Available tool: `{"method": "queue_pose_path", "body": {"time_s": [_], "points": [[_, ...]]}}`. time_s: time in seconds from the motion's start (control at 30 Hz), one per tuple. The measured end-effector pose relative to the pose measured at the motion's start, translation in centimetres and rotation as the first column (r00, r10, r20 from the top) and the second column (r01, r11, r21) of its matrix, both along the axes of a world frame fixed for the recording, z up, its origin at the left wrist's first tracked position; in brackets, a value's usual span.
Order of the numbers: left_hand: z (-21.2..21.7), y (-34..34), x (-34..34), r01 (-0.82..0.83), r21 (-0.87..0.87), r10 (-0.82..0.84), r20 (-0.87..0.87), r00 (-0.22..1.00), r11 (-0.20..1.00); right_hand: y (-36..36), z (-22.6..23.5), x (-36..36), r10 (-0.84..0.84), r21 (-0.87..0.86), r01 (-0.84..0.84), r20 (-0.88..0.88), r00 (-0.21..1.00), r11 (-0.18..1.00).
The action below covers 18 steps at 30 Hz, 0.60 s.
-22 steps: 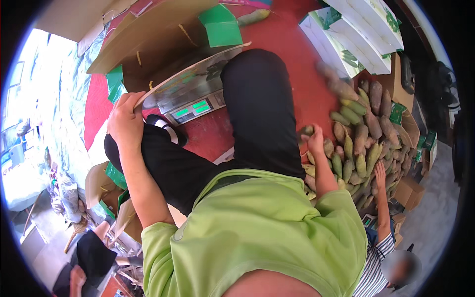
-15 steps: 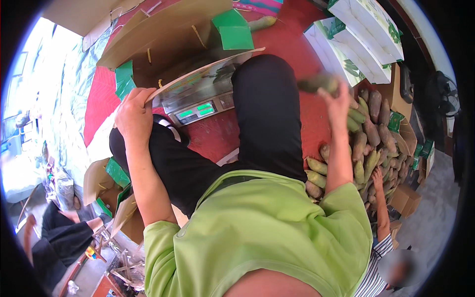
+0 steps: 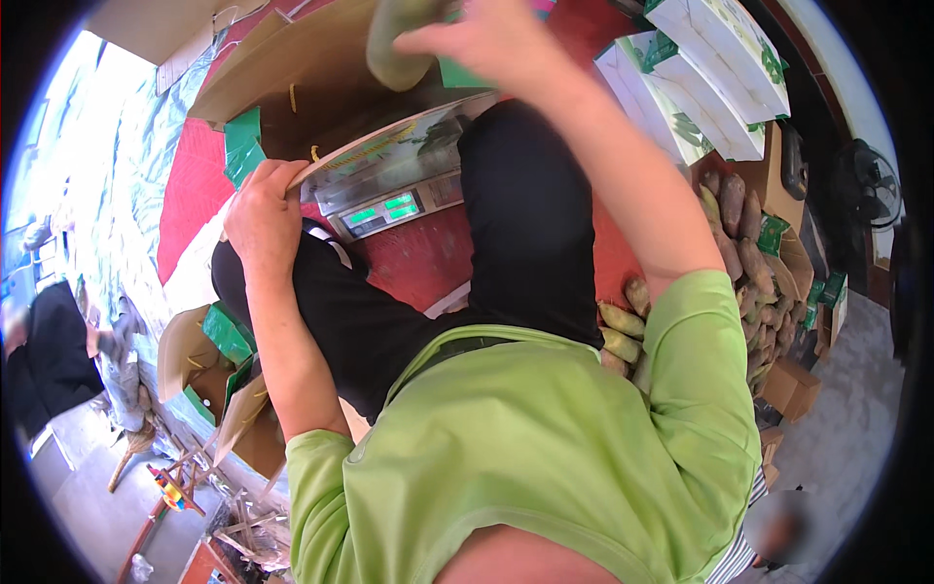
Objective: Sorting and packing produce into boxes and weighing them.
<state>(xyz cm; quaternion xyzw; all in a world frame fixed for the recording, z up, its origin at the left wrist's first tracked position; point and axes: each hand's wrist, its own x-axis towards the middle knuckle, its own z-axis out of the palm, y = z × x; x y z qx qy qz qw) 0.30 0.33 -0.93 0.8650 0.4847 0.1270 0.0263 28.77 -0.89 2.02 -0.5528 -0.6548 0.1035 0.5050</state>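
My left hand [image 3: 265,209] is closed on the near flap of a large open cardboard box [image 3: 321,63], with the thumb and fingers at the flap's left corner. Over the box's far right part, my right hand [image 3: 501,44] holds a long green radish [image 3: 397,49], somewhat blurred by motion. The box stands on a digital scale [image 3: 379,214] with lit green displays. Inside, the box's brown walls and yellow cord handles show; its bottom is mostly hidden by the near flap.
A pile of soil-stained green and purplish radishes [image 3: 754,263] lies at my right, beside printed white cartons [image 3: 715,83]. Another open box [image 3: 248,419] stands at lower left. A black fan [image 3: 866,185] is far right. Other people are at lower left and lower right.
My right hand has carried the radish from beside the pile up and left, over the box. My left hand stays on the flap. The person at lower left has shifted.
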Motion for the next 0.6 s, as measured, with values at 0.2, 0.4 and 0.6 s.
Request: {"method": "queue_pose_path", "body": {"time_s": [0.2,0.4,0.6], "points": [[-0.1,0.1,0.3,0.003,-0.007,-0.003,0.005,1.000,1.000,0.4,-3.0,-0.8,0.130,-0.156,-0.158,-0.175,0.976,0.975],[-0.6,0.6,-0.3,0.032,-0.019,-0.031,0.024,0.999,0.999,-8.7,-6.5,8.5,0.067,-0.128,-0.124,-0.377,0.924,0.984],[-0.5,0.5,-0.2,0.015,-0.023,-0.015,-0.028,0.999,1.000,-27.8,-23.6,16.2,-0.441,-0.624,0.452,0.185,0.878,0.637]]}}
